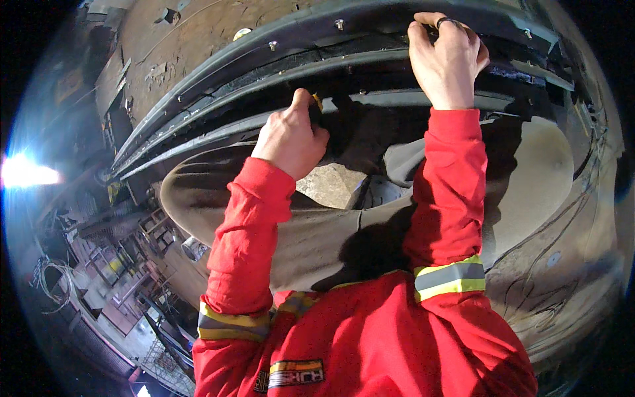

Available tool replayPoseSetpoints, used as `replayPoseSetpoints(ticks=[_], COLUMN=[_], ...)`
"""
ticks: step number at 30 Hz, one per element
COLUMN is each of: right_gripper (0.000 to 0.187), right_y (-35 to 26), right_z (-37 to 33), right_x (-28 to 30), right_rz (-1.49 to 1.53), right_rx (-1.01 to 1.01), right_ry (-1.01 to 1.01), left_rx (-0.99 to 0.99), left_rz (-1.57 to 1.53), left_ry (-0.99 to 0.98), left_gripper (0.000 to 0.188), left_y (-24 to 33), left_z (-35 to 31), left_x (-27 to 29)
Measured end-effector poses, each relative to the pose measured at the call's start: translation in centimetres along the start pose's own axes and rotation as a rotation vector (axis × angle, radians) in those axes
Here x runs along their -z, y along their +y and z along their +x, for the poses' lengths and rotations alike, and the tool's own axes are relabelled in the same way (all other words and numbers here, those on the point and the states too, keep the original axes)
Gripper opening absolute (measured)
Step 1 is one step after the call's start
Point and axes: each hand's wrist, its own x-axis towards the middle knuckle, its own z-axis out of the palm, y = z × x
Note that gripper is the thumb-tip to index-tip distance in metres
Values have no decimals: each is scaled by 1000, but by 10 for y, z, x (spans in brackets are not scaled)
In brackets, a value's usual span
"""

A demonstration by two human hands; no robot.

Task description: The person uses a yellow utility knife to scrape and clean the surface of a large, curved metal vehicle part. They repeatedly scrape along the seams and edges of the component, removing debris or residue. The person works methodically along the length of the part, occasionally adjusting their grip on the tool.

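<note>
Dark curved metal rails (370, 40) arch overhead in the head view, with 3 bolts showing already seated along the top band, so fastening looks partly done. Left hand (291, 139) is fisted tight around a small dark tool with a yellow tip (316, 106) beneath them. Right hand (444, 56) curls its fingers over the upper rail's edge

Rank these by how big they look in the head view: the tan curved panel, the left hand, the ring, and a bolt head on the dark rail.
1. Tan curved panel
2. Left hand
3. Ring and bolt head: both tiny, too alike to rank.
</note>
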Motion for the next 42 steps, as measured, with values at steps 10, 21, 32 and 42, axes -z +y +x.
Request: replayPoseSetpoints(ticks=[10, 21, 32, 42], right_gripper=[20, 20, 19, 18], right_y=[3, 3, 7, 8], right_z=[-3, -2, -2, -2], right_x=[-3, -6, -6, -7], right_rz=[-19, -12, -42, -58], right_rx=[21, 33, 47, 49], right_ry=[3, 46, 25, 31], left_rx=[69, 14, -4, 20], left_rz=[55, 25, -3, 15], left_ry=[-69, -15, 69, 78], left_gripper=[42, 41, 44, 40], left_y=[4, 6, 0, 6], left_z=[0, -9, -13, -15], left_x=[7, 8, -20, -23])
